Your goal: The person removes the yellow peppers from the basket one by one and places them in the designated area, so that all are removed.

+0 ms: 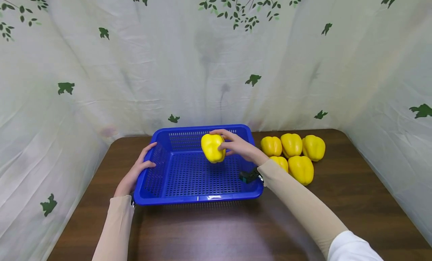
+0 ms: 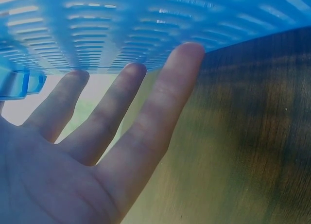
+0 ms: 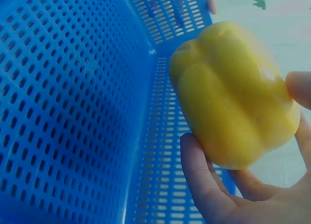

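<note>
My right hand (image 1: 236,145) holds a yellow bell pepper (image 1: 212,148) above the inside of a blue plastic basket (image 1: 199,198). In the right wrist view, fingers and thumb are spread around one end of the bell pepper (image 3: 233,93). At the basket's left side, my left hand (image 1: 136,171) grips the wall, with the thumb over the rim. The left wrist view shows three of its fingers stretched out, their fingertips (image 2: 187,54) against the slotted outer wall (image 2: 131,29). No other pepper shows on the basket's slotted floor.
Several more yellow bell peppers (image 1: 301,170) sit in a cluster on the brown wooden table (image 1: 351,193), right of the basket and partly behind my right forearm. A pale curtain (image 1: 189,77) with leaf patterns hangs behind the table and along both sides.
</note>
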Motion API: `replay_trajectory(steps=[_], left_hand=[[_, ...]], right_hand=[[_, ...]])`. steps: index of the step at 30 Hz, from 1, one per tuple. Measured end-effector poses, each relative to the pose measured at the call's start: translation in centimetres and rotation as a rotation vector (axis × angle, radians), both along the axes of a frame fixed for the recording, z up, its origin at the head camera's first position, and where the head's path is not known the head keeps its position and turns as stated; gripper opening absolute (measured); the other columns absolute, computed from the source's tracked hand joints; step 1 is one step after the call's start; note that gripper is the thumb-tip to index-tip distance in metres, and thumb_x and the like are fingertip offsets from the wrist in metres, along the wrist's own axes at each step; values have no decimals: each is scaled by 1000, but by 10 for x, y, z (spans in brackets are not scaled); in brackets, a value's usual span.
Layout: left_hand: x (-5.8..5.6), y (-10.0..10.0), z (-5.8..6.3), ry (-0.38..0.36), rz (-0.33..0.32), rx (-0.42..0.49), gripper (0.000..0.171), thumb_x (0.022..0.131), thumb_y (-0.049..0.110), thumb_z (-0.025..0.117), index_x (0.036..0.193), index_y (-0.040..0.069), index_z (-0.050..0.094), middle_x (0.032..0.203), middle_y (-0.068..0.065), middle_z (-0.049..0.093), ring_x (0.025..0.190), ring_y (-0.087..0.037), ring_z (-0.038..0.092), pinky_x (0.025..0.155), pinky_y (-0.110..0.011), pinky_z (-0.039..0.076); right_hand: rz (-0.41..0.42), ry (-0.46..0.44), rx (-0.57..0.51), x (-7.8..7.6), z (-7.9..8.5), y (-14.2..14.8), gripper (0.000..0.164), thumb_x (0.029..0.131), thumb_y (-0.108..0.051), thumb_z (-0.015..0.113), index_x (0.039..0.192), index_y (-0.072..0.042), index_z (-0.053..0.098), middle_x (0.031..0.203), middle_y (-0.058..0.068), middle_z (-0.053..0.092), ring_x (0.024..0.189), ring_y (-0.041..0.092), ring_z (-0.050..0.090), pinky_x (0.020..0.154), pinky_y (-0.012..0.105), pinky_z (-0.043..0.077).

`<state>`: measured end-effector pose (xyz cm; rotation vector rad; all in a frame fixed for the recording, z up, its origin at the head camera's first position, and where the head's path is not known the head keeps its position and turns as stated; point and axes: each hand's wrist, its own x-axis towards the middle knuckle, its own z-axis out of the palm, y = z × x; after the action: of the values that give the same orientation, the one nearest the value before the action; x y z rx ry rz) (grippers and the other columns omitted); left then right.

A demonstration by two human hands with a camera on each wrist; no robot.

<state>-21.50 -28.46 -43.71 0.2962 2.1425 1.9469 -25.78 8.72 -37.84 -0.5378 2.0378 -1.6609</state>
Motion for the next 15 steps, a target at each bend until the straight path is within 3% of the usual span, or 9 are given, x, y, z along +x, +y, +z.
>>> replay_trajectory(steps=[15], left_hand=[[3,-1,0,-30,-21,-28,69,96,7,40,153,33,11,154,-16,1,128,-46,22,86,-44,40]], right_hand=[[-7,19,-27,11,5,36,53,90,-5,54,141,-21,46,143,5,36,122,29,41,89,47,46]])
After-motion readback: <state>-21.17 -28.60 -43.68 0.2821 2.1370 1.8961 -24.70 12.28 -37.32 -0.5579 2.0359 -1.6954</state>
